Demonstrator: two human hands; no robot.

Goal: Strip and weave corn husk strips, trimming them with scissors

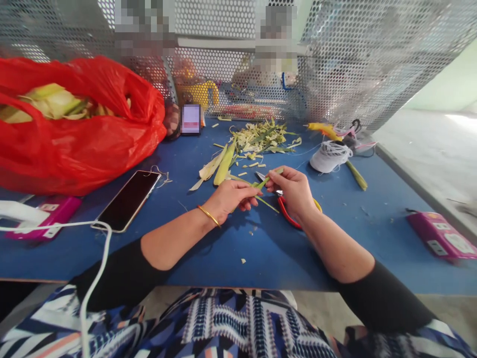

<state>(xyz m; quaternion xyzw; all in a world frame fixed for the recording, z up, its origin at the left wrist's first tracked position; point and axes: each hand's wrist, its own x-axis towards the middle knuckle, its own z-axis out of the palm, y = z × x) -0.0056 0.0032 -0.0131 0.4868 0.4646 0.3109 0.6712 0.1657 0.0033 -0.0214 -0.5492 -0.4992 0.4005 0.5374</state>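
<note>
Head view, items listed near to far. Patterned garment (pixel 231 325), blue, white and black, at the near edge; black sleeves (pixel 387 293) on both forearms. White cable (pixel 91 293), near left, curving up from the garment onto the desk (pixel 208 256). Desk: blue top, small pale crumbs scattered. Purple pack (pixel 441 233), far to the right side, lying flat. Second purple pack (pixel 65 214), left side, partly under the white cable. Dark-screened phone (pixel 128 199), left, face up.

Left hand (pixel 235 196), centre, gold bangle (pixel 209 216) at its wrist: thumb and fingers pinching a green husk strip (pixel 265 182). Right hand (pixel 292 189): thumb and fingertips pinching the same strip farther along. Strip: one, narrow, held above the desk between both hands. Scissors (pixel 286 216), red and yellow handles, on the desk, partly hidden by the right hand; contact with that hand cannot be told.

Husk leaves (pixel 224 166), pale and yellow-green, just beyond the left hand. White yarn ball (pixel 330 156), right, beside a green stalk bundle (pixel 357 175). Red plastic bag (pixel 93 149), left, open, husks inside. Scrap pile (pixel 261 136), far centre. Lit phone (pixel 191 119), far left of centre, upright. Perforated metal screen (pixel 335 79), farthest, behind everything on the desk.
</note>
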